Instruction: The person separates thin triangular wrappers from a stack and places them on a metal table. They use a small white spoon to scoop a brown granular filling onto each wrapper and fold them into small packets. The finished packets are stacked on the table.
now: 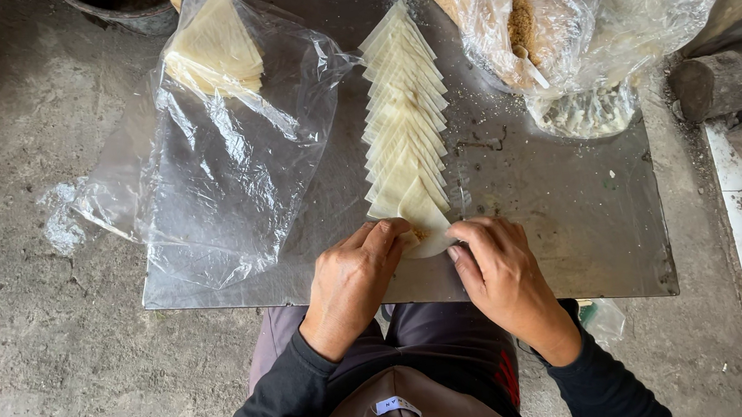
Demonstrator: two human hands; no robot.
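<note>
The wrapper (425, 230), pale and thin, lay at the near end of the row of wrappers (402, 116), close to the front edge of the metal sheet (568, 223). A bit of brownish filling showed on it. My left hand (351, 281) pinched its left edge, fingertips closed on the dough. My right hand (499, 268) gripped the right edge, thumb and fingers pressed on the fold. Both hands were touching the same piece, close together. The row ran away from me up the sheet, pieces overlapped like shingles. Left of it was a big clear plastic bag (217, 161), with a stack of square wrappers (217, 44) inside at its far end. Right of the row's far end sat a crumpled plastic bag of crumbly filling (522, 19) with a white spoon (530, 65) in it. Concrete floor (33, 349) was all around.
</note>
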